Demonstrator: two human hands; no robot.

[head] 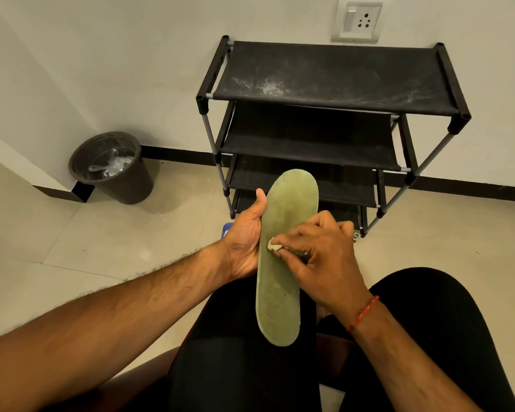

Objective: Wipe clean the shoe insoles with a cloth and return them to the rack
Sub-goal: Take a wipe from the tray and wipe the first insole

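A long green insole (283, 227) is held lengthwise over my lap, toe end pointing away toward the rack. My left hand (246, 242) grips its left edge, thumb up along the side. My right hand (315, 251) lies across the insole's middle, its fingers curled round a small whitish cloth (273, 244) pressed onto the insole surface. Most of the cloth is hidden under the fingers. The black shoe rack (333, 75) stands straight ahead against the wall, its fabric shelves bare and the top one dusty.
A dark waste bin (113, 171) with plastic inside stands at the left by the wall corner. A small blue object (227, 228) peeks out behind my left hand. My knees in black trousers (428, 322) fill the lower frame. Beige floor tiles surround.
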